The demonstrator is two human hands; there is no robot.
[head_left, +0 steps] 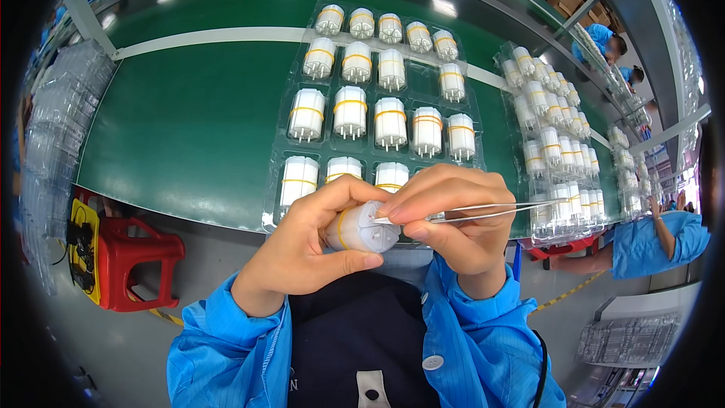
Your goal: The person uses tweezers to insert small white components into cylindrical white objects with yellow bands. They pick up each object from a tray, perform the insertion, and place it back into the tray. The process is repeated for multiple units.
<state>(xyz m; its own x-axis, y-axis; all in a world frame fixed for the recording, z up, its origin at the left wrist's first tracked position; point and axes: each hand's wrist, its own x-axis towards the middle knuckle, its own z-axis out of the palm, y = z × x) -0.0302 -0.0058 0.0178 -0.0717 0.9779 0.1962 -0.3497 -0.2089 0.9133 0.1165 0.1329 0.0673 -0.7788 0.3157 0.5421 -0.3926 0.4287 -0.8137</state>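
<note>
My left hand (306,245) is wrapped round a white cylindrical plug-like part (353,229) with a yellow band, tilted so that one end points right. In my right hand (457,215) is a pair of thin metal tweezers (506,210), pinched between thumb and fingers. Their joined end sticks out to the right, while the tips meet the end face of the part. My fingers partly hide the contact. Just beyond my hands lies a clear plastic tray (283,140) holding rows of similar white parts (350,113), many with metal pins showing.
The tray lies on a green conveyor belt (174,128). More filled trays (555,151) line the right, and stacked clear trays (64,121) stand left. A red stool (140,264) is at lower left. A person in a blue sleeve (657,245) works at the right.
</note>
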